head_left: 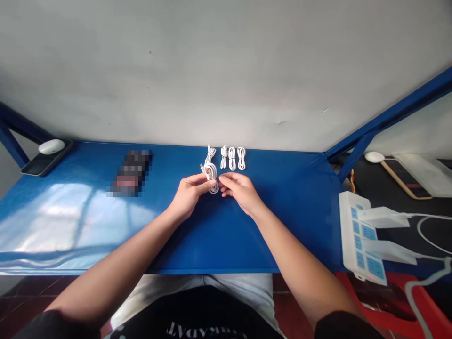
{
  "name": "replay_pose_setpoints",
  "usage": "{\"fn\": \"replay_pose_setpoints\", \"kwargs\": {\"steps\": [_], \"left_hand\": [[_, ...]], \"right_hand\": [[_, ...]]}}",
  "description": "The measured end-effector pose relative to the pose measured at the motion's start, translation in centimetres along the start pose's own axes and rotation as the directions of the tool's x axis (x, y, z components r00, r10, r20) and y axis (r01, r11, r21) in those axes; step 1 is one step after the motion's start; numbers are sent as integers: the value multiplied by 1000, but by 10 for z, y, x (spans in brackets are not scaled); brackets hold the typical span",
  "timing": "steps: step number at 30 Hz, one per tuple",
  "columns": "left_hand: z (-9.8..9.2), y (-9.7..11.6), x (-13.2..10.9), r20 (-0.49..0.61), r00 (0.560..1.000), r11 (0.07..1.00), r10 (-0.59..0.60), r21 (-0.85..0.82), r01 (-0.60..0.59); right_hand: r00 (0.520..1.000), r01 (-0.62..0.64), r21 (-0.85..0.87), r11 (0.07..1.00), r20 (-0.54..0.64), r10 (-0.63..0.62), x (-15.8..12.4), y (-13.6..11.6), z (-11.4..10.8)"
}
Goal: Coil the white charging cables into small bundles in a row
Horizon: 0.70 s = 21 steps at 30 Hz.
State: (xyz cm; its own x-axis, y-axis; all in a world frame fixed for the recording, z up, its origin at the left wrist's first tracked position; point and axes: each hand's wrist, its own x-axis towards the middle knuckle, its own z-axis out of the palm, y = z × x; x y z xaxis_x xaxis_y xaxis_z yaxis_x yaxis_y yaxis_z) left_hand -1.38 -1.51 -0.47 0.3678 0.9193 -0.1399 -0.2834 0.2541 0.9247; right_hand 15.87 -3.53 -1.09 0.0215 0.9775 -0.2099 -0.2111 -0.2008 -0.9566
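A coiled white cable with a plug end showing is held up in front of me. My left hand is closed on it, pinching the lower part of the coil between thumb and fingers. Just to the right, my right hand has its fingertips beside the coil, slightly curled and apart, with nothing visible in them. Beyond the hands, a tied white cable bundle lies behind the held one, partly hidden by it. Three more tied cable bundles lie in a row to the right of it.
The blue table meets a grey wall. A blurred-out dark object lies left; a dark tray with a white mouse-like object is far left. At right stands a white power strip with plugged-in adapters, near a red stool.
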Motion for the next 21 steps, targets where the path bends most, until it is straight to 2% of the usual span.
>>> {"fn": "replay_pose_setpoints", "kwargs": {"steps": [2, 5, 9, 12, 14, 18, 21], "left_hand": [[0, -2, 1, -23, 999, 998, 44, 41, -44], [1, -4, 1, -47, 995, 994, 87, 73, -83], [3, -4, 0, -44, 996, 996, 82, 48, -80], [4, 0, -2, -5, 1000, 999, -12, -50, 12], [4, 4, -2, 40, 993, 984, -114, -136, 119], [2, 8, 0, 138, 947, 906, -291, -277, 319], [1, 9, 1, 184, 914, 843, -360, -354, 404]], "right_hand": [[1000, 22, -38, 999, 14, -22, -1, -1, 0], [992, 127, -139, 982, 12, -126, -2, -2, -1], [968, 245, -243, 939, 18, -248, -4, 0, -1], [930, 356, -295, 887, 23, -366, -5, 3, -1], [883, 452, -359, 817, 47, -467, -6, 3, -1], [770, 604, -485, 632, 151, -620, -9, -3, -2], [718, 657, -511, 554, 201, -666, -11, -9, -3]]}}
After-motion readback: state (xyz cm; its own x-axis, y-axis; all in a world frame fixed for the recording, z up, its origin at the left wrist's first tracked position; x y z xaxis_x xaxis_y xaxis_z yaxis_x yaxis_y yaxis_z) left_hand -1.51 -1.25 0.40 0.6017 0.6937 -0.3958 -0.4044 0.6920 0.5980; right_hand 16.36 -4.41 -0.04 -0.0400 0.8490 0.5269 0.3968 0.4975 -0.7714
